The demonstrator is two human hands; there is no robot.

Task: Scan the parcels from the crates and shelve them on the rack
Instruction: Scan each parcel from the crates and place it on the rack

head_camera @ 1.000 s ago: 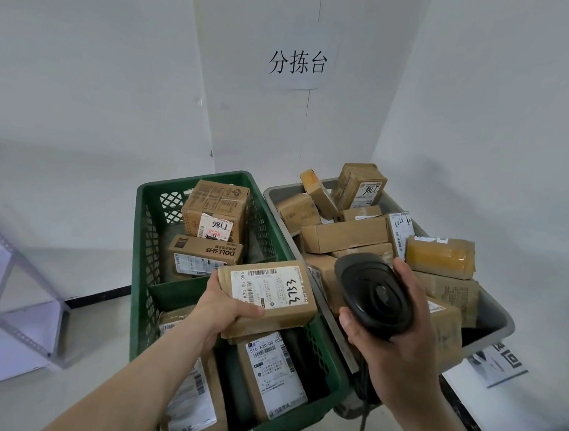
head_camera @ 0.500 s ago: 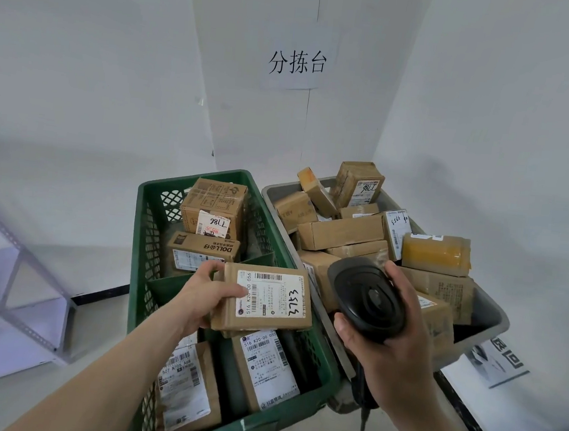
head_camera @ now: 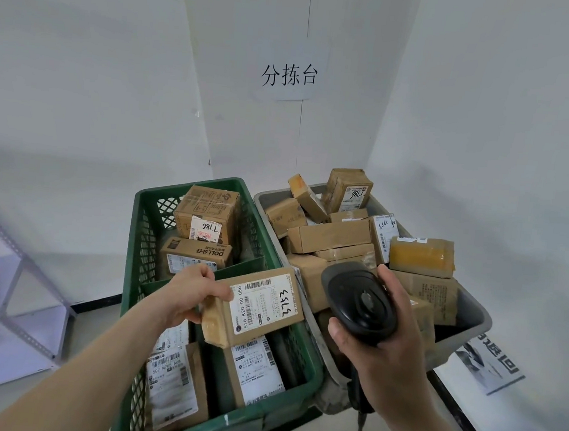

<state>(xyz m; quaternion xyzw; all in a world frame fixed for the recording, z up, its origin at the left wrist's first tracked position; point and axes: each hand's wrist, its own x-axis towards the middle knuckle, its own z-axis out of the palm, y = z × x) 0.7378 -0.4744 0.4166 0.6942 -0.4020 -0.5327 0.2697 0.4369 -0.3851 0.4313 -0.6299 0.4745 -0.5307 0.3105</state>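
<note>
A flat brown parcel (head_camera: 256, 307) is held above the green crate (head_camera: 299, 378) by the left hand (head_camera: 188, 293), whose thumb lies on the parcel's top face and whose fingers are curled under its left end. The white label, with its barcodes and a handwritten number, is turned upward and tilted toward the right, apparently so that it can be read by the scanner. Just to the right of the green crate, a black scanner (head_camera: 360, 301) is gripped by the right hand (head_camera: 381, 351), the fingers wrapped round its handle below the wide oval head; a cord is seen hanging from its base. The scanner is held close beside the parcel without touching it, and the scan is judged to be the step in hand. More labelled parcels are left lying in the green crate, below and behind the held one. Against the green crate's right side stands a grey crate (head_camera: 473, 321), heaped with brown boxes and a yellow-wrapped parcel (head_camera: 422, 255). Well to the left of the green crate, part of a pale metal rack (head_camera: 9, 322) is visible, where the parcel is presumably to be shelved. On the wall behind the green crate, a paper sign (head_camera: 290, 75) is pinned.
</note>
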